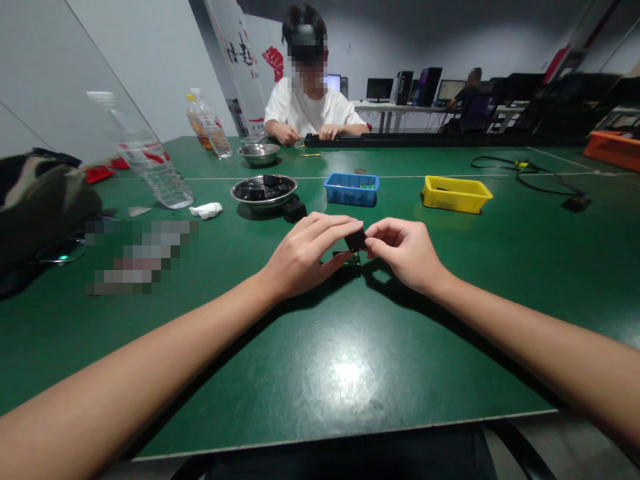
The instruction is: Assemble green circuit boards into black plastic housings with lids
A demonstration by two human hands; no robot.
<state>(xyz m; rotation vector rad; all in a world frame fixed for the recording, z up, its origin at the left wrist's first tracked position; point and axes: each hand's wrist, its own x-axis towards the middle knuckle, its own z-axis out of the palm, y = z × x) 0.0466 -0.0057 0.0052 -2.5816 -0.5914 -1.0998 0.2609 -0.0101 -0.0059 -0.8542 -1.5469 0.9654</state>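
Between the fingers and thumb of my left hand [310,250] is a small black box-shaped piece [356,239], held tilted just above the table. My right hand [403,250] pinches at the right side of the same piece with thumb and forefinger; whether something small is also in that pinch is hidden. Right under the piece, by my left thumb, lies a dark part with a green bit [354,260], partly covered. Beyond my left hand another black block [295,211] rests against a metal bowl [265,203] of black parts.
A blue bin [352,190] with small green parts and a yellow bin [456,195] stand past my hands. At left are a water bottle [157,167], crumpled tissue [206,211] and a bag [45,207]. Across the green table [400,360] a person handles a long black piece [430,140].
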